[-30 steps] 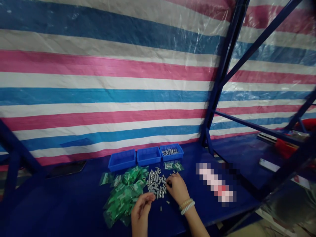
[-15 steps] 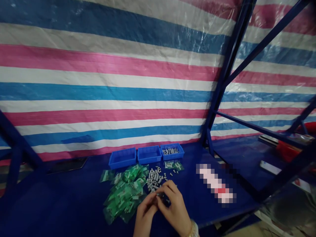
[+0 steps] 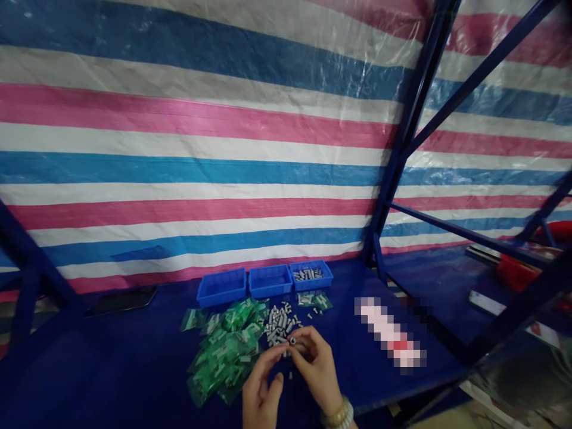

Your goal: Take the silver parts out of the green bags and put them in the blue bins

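My right hand (image 3: 316,364) pinches a small round-ended metal fitting (image 3: 292,341) between thumb and forefinger, its dark centre facing up. My left hand (image 3: 264,381) is curved with the thumb apart from the fingers, and its forefinger tip comes close to the fitting; whether it touches I cannot tell. Just beyond my fingers lies a pile of metal cylinders and screws (image 3: 279,322). A small loose screw (image 3: 290,375) lies on the table between my hands. To the left is a heap of green-tinted plastic packets (image 3: 227,351) with small parts inside.
Three blue trays stand in a row at the back: a left tray (image 3: 222,295), a middle tray (image 3: 270,288) and a right tray (image 3: 331,277) with metal cylinders. Clear packets (image 3: 315,300) lie before the right one. A dark flat device (image 3: 123,300) rests at back left. Blue frame posts (image 3: 379,226) rise behind.
My hands have spread apart somewhat, and the left thumb has moved away from the pinch. The metal fitting now shows in my right fingertips, and a screw is visible between my hands.
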A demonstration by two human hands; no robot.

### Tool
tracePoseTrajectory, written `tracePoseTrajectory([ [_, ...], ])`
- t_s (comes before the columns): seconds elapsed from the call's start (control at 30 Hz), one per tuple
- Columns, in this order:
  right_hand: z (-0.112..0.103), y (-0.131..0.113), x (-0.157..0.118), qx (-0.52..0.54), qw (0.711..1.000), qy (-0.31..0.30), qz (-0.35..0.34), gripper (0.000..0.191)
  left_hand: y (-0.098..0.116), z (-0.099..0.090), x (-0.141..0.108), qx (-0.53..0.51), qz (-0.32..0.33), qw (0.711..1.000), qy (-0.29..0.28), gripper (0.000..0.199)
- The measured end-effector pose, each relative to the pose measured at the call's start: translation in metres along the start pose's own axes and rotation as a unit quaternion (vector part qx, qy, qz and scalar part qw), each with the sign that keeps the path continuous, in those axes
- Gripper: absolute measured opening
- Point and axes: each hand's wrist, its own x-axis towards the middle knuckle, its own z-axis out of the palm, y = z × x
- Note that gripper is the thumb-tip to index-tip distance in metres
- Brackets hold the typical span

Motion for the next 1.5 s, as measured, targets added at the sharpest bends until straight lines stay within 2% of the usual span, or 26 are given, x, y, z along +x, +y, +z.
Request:
tracePoseTrajectory([
  [0.1, -0.017, 0.003, 0.036, -0.083, 0.995, 0.039, -0.047, 0.017, -0.008, -0.002, 0.000, 0.149, 0.082, 0.985, -0.024, 0.025],
  [0.2, -0.040, 0.002, 0.093, -0.200, 0.971, 0.068, -0.117, 0.027, -0.019, -0.001, -0.003, 0.275, 0.126, 0.951, -0.066, 0.023],
  [0.3, -0.056, 0.001, 0.137, -0.342, 0.931, 0.062, -0.111, 0.037, -0.025, 0.005, -0.005, 0.348, 0.130, 0.923, -0.097, 0.019],
  [0.37, -0.060, 0.003, 0.143, -0.406, 0.907, 0.047, -0.100, 0.037, -0.027, 0.008, -0.002, 0.370, 0.132, 0.913, -0.107, 0.018],
  [0.47, -0.057, 0.007, 0.119, -0.419, 0.904, 0.008, -0.091, 0.030, -0.032, 0.010, 0.007, 0.381, 0.150, 0.905, -0.112, 0.023],
  [0.57, -0.046, 0.008, 0.077, -0.397, 0.910, -0.098, -0.059, 0.020, -0.038, 0.012, 0.019, 0.385, 0.163, 0.902, -0.107, 0.025],
  [0.63, -0.038, 0.007, 0.052, -0.419, 0.899, -0.121, -0.038, 0.014, -0.042, 0.013, 0.027, 0.385, 0.166, 0.902, -0.103, 0.026],
  [0.8, -0.023, 0.009, 0.022, -0.526, 0.847, -0.072, -0.006, 0.008, -0.047, 0.012, 0.033, 0.387, 0.161, 0.905, -0.065, 0.027],
  [0.97, -0.019, 0.018, 0.016, -0.549, 0.835, -0.033, 0.003, 0.006, -0.044, 0.001, 0.024, 0.357, 0.147, 0.922, -0.027, 0.022],
  [1.1, -0.019, 0.018, 0.015, -0.523, 0.852, 0.001, 0.000, 0.008, -0.036, -0.006, 0.018, 0.284, 0.130, 0.950, 0.032, 0.013],
  [1.17, -0.019, 0.015, 0.013, -0.484, 0.875, 0.026, -0.013, 0.008, -0.030, -0.007, 0.018, 0.232, 0.109, 0.964, 0.066, 0.011],
  [1.23, -0.019, 0.010, 0.011, -0.413, 0.909, 0.040, -0.028, 0.008, -0.024, -0.006, 0.019, 0.175, 0.073, 0.979, 0.073, 0.016],
  [1.3, -0.018, 0.003, 0.007, -0.328, 0.943, 0.032, -0.037, 0.007, -0.017, -0.003, 0.021, 0.119, 0.028, 0.992, 0.040, 0.026],
  [1.37, -0.015, -0.006, 0.003, -0.276, 0.960, 0.023, -0.047, 0.006, -0.010, 0.001, 0.022, 0.073, -0.012, 0.997, -0.008, 0.033],
  [1.5, -0.011, -0.024, -0.003, -0.287, 0.954, 0.021, -0.088, 0.009, -0.001, 0.010, 0.019, -0.004, -0.062, 0.995, -0.083, 0.027],
])
